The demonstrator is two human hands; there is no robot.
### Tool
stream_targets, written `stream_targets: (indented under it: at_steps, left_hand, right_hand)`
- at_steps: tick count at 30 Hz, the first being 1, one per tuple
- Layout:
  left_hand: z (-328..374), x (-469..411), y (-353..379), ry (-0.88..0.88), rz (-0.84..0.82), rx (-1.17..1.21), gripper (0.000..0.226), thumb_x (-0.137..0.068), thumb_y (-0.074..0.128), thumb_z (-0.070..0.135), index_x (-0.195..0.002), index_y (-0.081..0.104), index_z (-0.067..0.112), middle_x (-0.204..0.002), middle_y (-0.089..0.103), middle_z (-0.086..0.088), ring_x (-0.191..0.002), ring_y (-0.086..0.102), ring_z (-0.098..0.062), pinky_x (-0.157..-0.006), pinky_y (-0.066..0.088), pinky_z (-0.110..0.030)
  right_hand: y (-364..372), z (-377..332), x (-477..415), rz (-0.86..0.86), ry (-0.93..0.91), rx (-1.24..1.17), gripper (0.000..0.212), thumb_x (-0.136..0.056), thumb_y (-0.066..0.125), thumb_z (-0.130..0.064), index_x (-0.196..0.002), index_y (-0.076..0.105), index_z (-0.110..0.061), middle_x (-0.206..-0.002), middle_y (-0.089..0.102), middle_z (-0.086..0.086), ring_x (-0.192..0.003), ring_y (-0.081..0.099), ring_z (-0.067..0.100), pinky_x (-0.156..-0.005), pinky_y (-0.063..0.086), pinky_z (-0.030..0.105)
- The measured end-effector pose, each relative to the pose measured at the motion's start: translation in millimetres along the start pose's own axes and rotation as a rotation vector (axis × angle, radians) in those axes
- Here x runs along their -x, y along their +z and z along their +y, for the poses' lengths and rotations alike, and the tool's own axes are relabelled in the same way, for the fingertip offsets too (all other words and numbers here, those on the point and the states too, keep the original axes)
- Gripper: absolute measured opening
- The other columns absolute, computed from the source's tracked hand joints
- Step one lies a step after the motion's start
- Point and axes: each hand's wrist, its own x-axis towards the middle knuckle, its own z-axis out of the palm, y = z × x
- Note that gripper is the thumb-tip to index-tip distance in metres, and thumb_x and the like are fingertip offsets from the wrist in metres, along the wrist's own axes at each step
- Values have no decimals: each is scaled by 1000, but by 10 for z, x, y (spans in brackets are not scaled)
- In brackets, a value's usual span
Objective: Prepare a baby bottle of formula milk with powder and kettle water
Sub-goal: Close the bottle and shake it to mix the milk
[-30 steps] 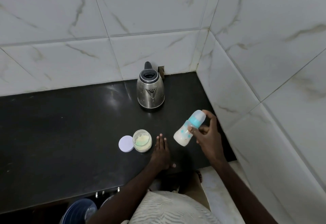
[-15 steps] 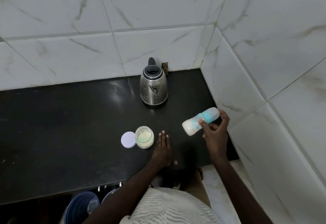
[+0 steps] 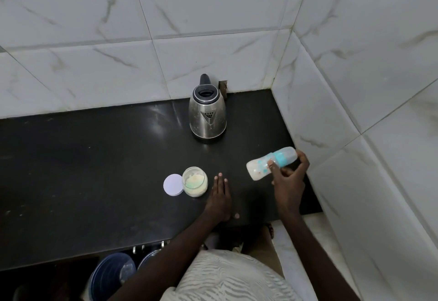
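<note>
- Got the baby bottle (image 3: 257, 169) up off the worktop (image 3: 94, 170), gripped by the right hand (image 3: 289, 180) around the teal collar, thumb across the front, fingers curled behind.
- Hanging nearly sideways in the air: whitish base pointing left, capped end pointing right at the tiled wall.
- Over on the left hand (image 3: 219, 200): pressed flat on the worktop, fingers straight, holding nothing, just right of the open powder jar (image 3: 194, 181) and its round lid (image 3: 173, 185).
- Kettle (image 3: 207, 116) parked at the back, well apart from the bottle.
- Versus a second ago: tipped way further over from a cap-up slant; left hand, jar, lid and kettle in the same spots.
</note>
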Motion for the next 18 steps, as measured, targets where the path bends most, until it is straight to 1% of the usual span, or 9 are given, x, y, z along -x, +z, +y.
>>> stream_targets:
  at_steps: [2,4,5,7,10,12,14,16,18]
  left_hand:
    - [-10,-18,13,-2,-1,8,136,-81,71,67,-155,-9,-14,-159,-22,-39,-151,-20,-51,-128,-3,-53]
    - [-2,-12,0,13,-11,25,136,-80,74,65,-157,-9,-11,-160,-25,-36,-151,-23,-49,-127,-5,-52]
    - [7,2,-18,17,-22,42,135,-80,75,63,-157,-10,-10,-160,-27,-33,-151,-24,-47,-126,-6,-51]
    - [17,31,-59,21,-18,43,135,-81,75,61,-157,-10,-9,-160,-28,-32,-152,-24,-46,-126,-6,-50]
    - [20,38,-59,5,-15,30,134,-82,73,62,-156,-10,-11,-160,-27,-35,-152,-22,-48,-126,-5,-51]
    - [17,44,-54,7,-15,19,134,-83,72,63,-156,-11,-13,-159,-27,-36,-151,-22,-49,-127,-4,-52]
    - [17,49,-46,9,-14,20,133,-83,72,63,-156,-11,-13,-160,-26,-36,-151,-22,-49,-127,-4,-52]
    - [18,50,-55,13,-14,12,133,-83,72,63,-156,-11,-12,-160,-26,-36,-151,-22,-49,-127,-5,-52]
    - [14,37,-50,16,-9,-13,133,-84,69,66,-155,-10,-13,-159,-26,-37,-151,-21,-51,-127,-3,-53]
  right_hand:
    - [29,89,68,-144,-26,38,78,-88,82,-27,-149,35,-40,-138,63,5,-110,71,18,-84,64,38]
    - [36,209,141,-313,-60,120,80,-86,83,-26,-148,35,-39,-140,61,3,-113,69,17,-91,62,34]
    - [33,260,154,-358,-82,161,79,-86,84,-26,-147,35,-40,-141,60,3,-115,68,18,-93,61,33]
    - [31,297,151,-367,-105,189,80,-86,83,-24,-144,33,-43,-144,57,5,-118,66,21,-95,60,34]
    - [55,261,136,-257,-118,188,88,-86,83,-24,-147,26,-50,-145,58,5,-118,65,20,-96,58,35]
    - [91,248,95,-215,-167,249,94,-85,83,-25,-152,22,-51,-146,58,3,-118,65,19,-99,57,39]
    - [134,260,40,-243,-218,352,100,-85,82,-29,-157,16,-50,-149,55,0,-124,63,21,-104,54,43]
    - [178,317,-6,-318,-259,435,101,-86,80,-33,-158,11,-50,-155,49,-4,-132,58,21,-109,49,41]
    - [224,390,-29,-398,-283,513,97,-89,77,-37,-159,11,-47,-159,44,-7,-138,53,20,-112,44,38]
